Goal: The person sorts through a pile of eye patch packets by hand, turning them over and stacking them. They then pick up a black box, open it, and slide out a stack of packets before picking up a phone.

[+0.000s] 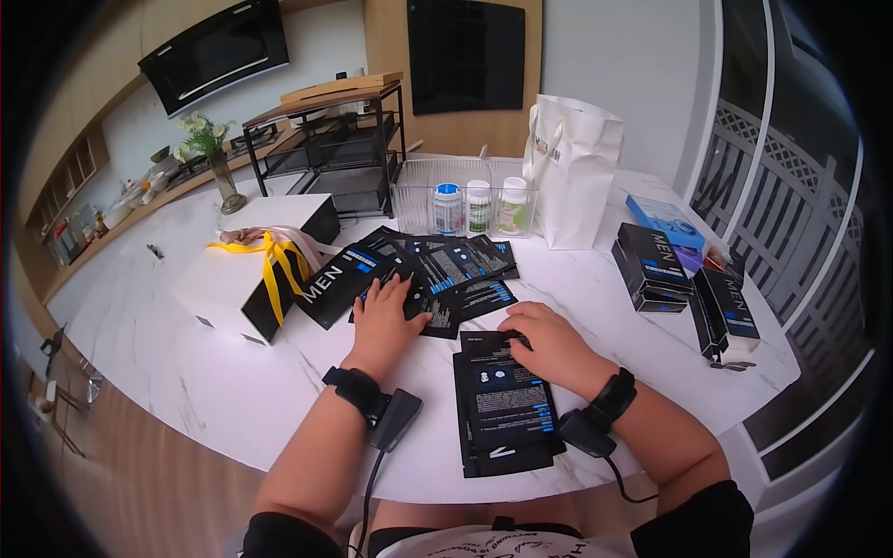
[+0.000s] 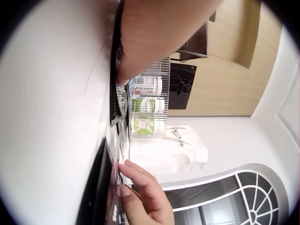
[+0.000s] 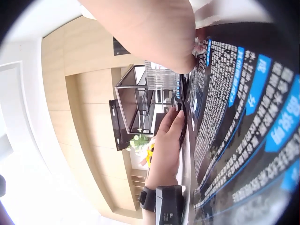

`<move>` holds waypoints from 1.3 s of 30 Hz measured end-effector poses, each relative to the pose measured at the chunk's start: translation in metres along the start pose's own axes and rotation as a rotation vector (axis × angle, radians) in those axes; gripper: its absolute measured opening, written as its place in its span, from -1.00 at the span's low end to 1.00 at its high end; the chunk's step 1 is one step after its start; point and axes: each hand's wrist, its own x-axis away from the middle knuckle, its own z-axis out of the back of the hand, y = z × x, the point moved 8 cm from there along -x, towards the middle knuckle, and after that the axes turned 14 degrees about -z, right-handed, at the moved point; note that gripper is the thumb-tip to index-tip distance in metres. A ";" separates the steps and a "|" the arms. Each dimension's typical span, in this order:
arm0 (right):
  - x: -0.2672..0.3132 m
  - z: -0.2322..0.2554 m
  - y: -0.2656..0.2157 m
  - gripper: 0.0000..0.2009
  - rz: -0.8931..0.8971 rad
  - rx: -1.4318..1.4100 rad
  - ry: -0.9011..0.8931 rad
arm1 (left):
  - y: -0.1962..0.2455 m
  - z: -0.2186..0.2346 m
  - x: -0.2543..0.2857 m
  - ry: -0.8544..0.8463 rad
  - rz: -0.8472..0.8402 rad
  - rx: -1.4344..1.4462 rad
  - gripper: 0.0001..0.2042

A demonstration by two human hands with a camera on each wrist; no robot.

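Note:
Black printed sachets point(image 1: 460, 265) lie in a loose, overlapping pile in the middle of the table. My left hand point(image 1: 383, 312) rests on the near left part of that pile, fingers spread and pointing forward. Closer to my body is a neater stack of black sachets point(image 1: 507, 414), printed side up with blue labels. My right hand point(image 1: 553, 344) is at the far right end of this stack, loosely bent fingers touching the top sachet. In the left wrist view the right thumb and fingers point(image 2: 136, 176) stand apart, close over the sachets.
A white box point(image 1: 237, 279) with a yellow ribbon point(image 1: 274, 279) stands left. Behind the pile, a clear bin point(image 1: 419, 209) holds bottles, beside a white paper bag point(image 1: 572, 172) and a black rack point(image 1: 326, 158). Black cartons point(image 1: 651, 270) sit at right.

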 end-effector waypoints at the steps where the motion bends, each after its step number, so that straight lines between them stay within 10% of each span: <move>1: 0.000 0.001 0.000 -0.83 0.001 -0.001 0.003 | -0.001 -0.001 0.000 0.001 -0.002 -0.002 -0.47; 10: -0.001 -0.002 -0.001 -0.81 -0.039 0.010 -0.020 | -0.008 0.005 -0.004 0.045 -0.046 0.082 -0.46; 16: 0.004 0.009 -0.028 -0.77 0.118 -0.059 0.021 | 0.037 -0.012 0.001 -0.239 -0.317 0.037 -0.26; 39: 0.010 -0.012 -0.028 -0.74 0.211 -0.005 -0.167 | 0.043 0.007 -0.003 -0.002 -0.400 0.235 -0.69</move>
